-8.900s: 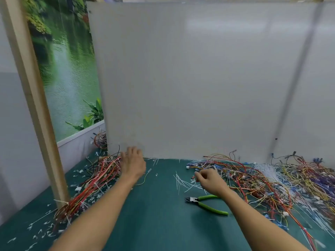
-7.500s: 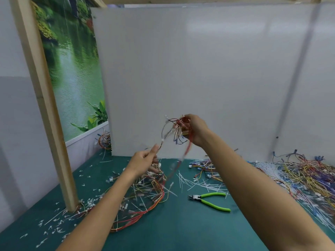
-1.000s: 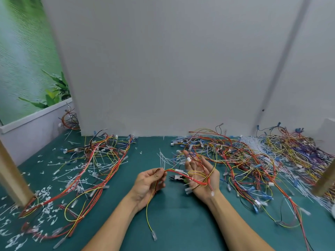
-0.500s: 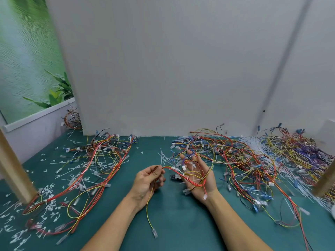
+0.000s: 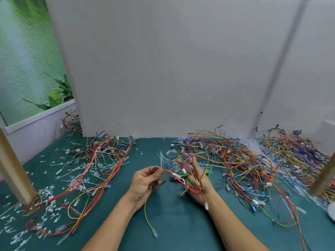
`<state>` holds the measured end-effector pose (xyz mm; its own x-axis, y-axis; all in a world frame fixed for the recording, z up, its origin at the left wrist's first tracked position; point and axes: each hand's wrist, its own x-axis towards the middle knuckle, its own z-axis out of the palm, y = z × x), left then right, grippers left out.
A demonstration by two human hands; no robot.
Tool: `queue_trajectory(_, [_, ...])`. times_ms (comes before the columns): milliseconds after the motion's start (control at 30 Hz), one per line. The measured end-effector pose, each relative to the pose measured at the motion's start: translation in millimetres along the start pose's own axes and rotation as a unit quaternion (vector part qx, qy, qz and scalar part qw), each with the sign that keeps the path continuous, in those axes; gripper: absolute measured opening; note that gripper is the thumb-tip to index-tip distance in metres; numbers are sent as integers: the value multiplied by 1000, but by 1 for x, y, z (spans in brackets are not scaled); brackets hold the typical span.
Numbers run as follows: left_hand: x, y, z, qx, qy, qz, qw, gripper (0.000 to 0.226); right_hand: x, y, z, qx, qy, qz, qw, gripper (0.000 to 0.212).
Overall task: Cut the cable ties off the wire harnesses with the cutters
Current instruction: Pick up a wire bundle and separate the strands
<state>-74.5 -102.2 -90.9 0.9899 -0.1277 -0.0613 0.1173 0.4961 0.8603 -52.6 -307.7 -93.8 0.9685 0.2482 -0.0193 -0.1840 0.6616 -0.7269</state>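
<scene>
Wire harness [image 5: 178, 178], a thin bunch of red and yellow leads with clear sleeves on the ends, stretches between the two hands just above the counter [image 5: 181, 223]. The left hand [image 5: 145, 183] pinches one end between thumb and curled fingers, and a single yellow lead drops from it to a clear-sleeved terminal [image 5: 154, 233] lying on the counter. The right hand [image 5: 196, 182] lies palm up with its fingers straight and spread, the leads draped across the palm and looped among the fingers. One pair of cutters [image 5: 206, 172] lies on the counter just behind that hand, mostly hidden, only bits of its bright green handles and a dark tip showing. Two tangled heaps of harnesses flank the hands: a mostly red and yellow left heap [image 5: 101, 160], and a larger many-coloured right heap [image 5: 253, 163]. A third small coil [image 5: 72, 120] sits in the far left corner. Short white tie offcuts [image 5: 49, 192], too many to count, litter the matte teal surface on the left. Two bare wooden posts stand on the counter, one on the left [image 5: 12, 171], one on the right [image 5: 324, 176].
</scene>
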Motion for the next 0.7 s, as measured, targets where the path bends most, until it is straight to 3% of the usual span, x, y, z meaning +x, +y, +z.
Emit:
queue_trajectory(100, [-1, 5, 1, 78, 12, 53, 995, 30, 1, -7, 5, -68, -1, -9, 998, 54])
queue_trajectory(233, [4, 23, 5, 216, 37, 154, 963, 13, 5, -39, 18, -192, 11, -41, 981, 48])
queue_trajectory(400, [28, 68, 26, 410, 8, 218, 886, 12, 20, -106, 50, -372, 3, -80, 925, 47])
queue_trajectory(500, [47, 98, 40, 457, 14, 279, 844, 11, 25, -131, 69, -390, 0, -110, 914, 56])
queue_trajectory(700, [69, 117, 35, 499, 40, 346, 793, 18, 31, -125, 59, -314, -14, -127, 941, 38])
